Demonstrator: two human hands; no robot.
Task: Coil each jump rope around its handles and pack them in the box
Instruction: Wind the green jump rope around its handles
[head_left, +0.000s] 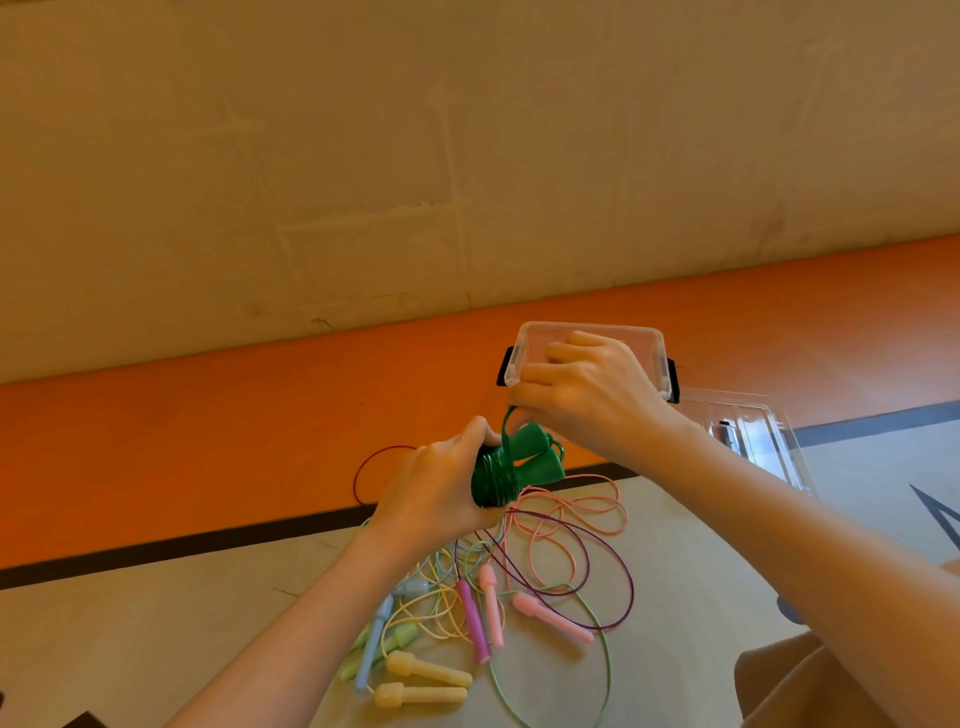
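Floor (701, 571) is a sports-court surface: pale tan zone near the person, black line across it, then a wide orange band running to a beige wall (363, 156) with scuffs and patch marks. A grey zone with a dark line sits at the right edge of the floor. Left hand (431, 488) grips the green jump rope (498, 475) around its coiled middle, held in the air above the floor; both green handles lie side by side, long axis running lower-left to upper-right, flared ends pointing up-right toward the box. Cord is wound tight around the handles in many turns. Right hand (587, 395) pinches the free loop of green cord just above the handles, fingers curled on it. Clear plastic box (524, 343) with black side latches sits on the orange band, behind the right hand; what shows of its inside looks bare, but the hand hides much of it. Its clear lid (758, 431) lies flat just right of it, across the orange/grey border. On the tan floor below the hands: a loose tangle of ropes — pink handles (550, 616), a magenta handle (475, 621), yellow handles (428, 670), a blue handle (374, 639), light green handles (400, 636) — cords overlapping, a dark purple cord (628, 587) looping outward. Tan fabric at the bottom right corner.
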